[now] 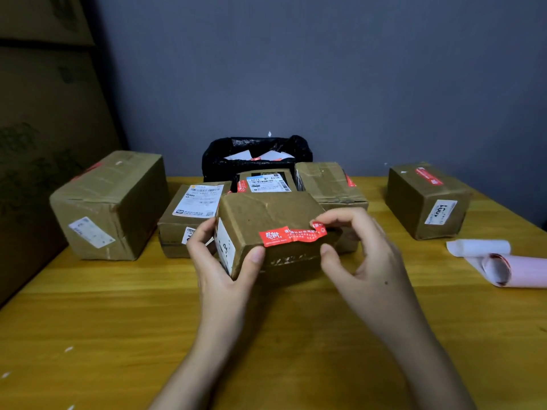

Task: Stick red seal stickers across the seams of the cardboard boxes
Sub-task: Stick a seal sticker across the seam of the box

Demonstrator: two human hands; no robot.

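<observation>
Head view, our left hand (220,261) gripping small brown cardboard box (266,220), right hand (359,255) pinching wrinkled red seal sticker (291,235) on it, above yellow wooden worktop (118,321).

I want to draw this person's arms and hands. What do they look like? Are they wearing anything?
Both arms are bare as far as the picture shows: no sleeves, gloves, watch, bracelets or rings. The left hand and the right hand have slim fingers with short, plain nails. The right hand has a tiny dark dot, like a mole, on its back.
</observation>
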